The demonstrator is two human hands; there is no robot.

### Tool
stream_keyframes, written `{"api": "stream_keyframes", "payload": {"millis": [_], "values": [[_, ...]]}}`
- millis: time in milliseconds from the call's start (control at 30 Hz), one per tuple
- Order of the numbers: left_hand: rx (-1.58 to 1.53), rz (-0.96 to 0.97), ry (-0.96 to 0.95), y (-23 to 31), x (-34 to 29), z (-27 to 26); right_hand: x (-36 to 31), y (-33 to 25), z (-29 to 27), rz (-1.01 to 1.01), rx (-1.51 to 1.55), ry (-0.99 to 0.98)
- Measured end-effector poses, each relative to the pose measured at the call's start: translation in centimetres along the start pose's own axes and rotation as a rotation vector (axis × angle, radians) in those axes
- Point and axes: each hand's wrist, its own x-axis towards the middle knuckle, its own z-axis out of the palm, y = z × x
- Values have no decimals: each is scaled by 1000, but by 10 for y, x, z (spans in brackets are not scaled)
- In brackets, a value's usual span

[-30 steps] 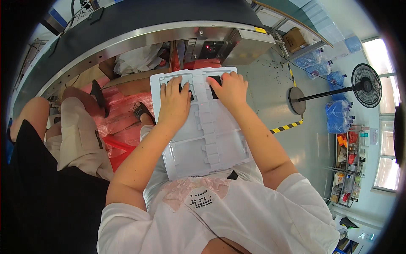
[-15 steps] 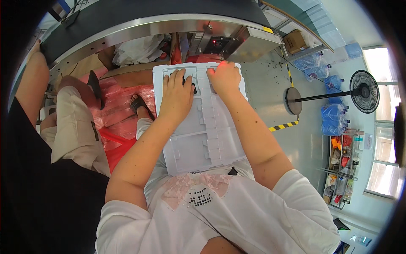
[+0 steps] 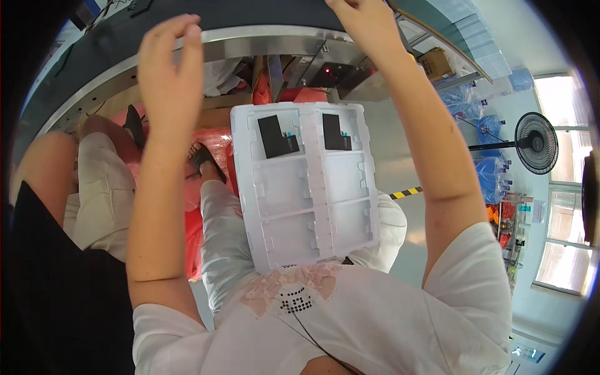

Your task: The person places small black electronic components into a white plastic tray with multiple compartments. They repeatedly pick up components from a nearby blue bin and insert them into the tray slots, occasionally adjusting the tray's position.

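Note:
A white plastic tray [image 3: 284, 181] with two columns of compartments rests on my lap. Flat black L-shaped pieces lie in its two far compartments, a left piece [image 3: 272, 136] and a right piece [image 3: 333, 132], each with a small bluish tab at its inner corner. My left hand [image 3: 169, 72] is raised at the near edge of the dark conveyor belt [image 3: 262, 14], slightly blurred, its thumb and fingers apart with nothing seen between them. Over the belt's right part is my right hand [image 3: 369, 28], its fingertips cut off by the picture's upper edge.
A metal rail [image 3: 250, 47] and a control box with a red light [image 3: 331, 70] run along the belt's front. Another person's leg [image 3: 103, 181] is close on my left. On the right stand a black fan [image 3: 535, 142] and wrapped blue water bottles [image 3: 490, 172].
Both hands have left the tray's far end and risen forward to the belt. The two black pieces now show uncovered. The tray has shifted slightly nearer.

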Motion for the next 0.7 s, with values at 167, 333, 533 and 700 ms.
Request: {"api": "stream_keyframes", "payload": {"millis": [167, 333, 533, 700], "values": [[310, -33, 65, -66, 70, -1, 81, 1, 40, 346, -319, -126], [865, -315, -138, -115, 114, 36, 89, -49, 51, 384, -341, -254], [1095, -274, -414, -134, 123, 75, 95, -20, 82, 278, -155, 156], [904, -372, -306, -92, 105, 93, 31, -8, 22, 149, 555, 240]]}}
